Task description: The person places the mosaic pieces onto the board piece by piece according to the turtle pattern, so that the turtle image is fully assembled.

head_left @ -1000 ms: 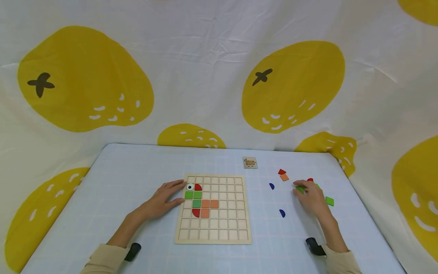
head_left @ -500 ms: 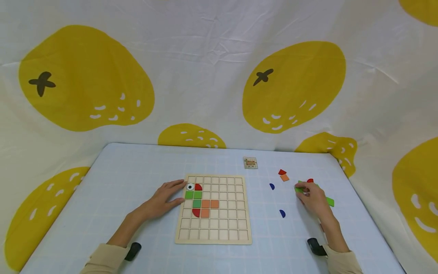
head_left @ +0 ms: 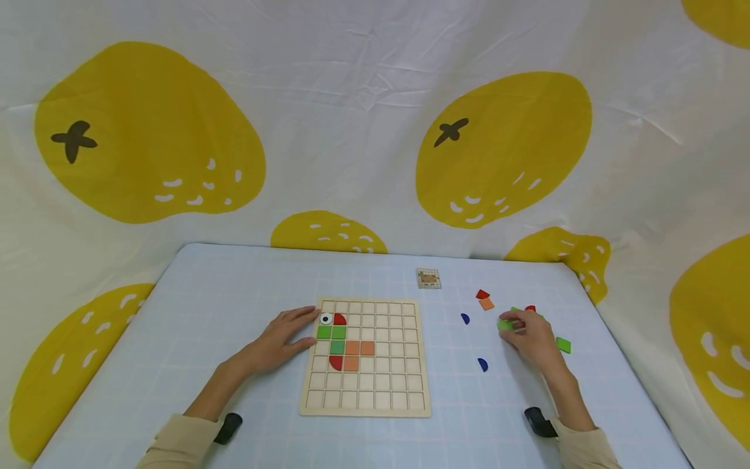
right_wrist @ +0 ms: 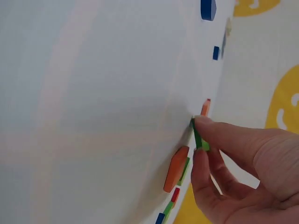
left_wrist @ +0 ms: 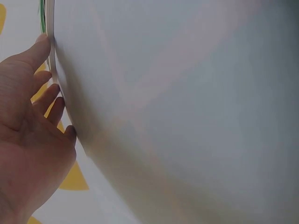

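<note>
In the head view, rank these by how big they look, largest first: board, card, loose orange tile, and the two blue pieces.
1. Board
2. Card
3. Loose orange tile
4. Blue pieces: nearly alike, and one is nearer the camera, so no ranking between them.

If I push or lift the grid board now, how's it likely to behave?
The grid board will probably feel stiff: its edges look straight. It seems unlikely to tip or roll, being thin, broad and flat on the table. The coloured tiles sit in its cells, so they may ride along when pushed but could spill if tilted.
</note>
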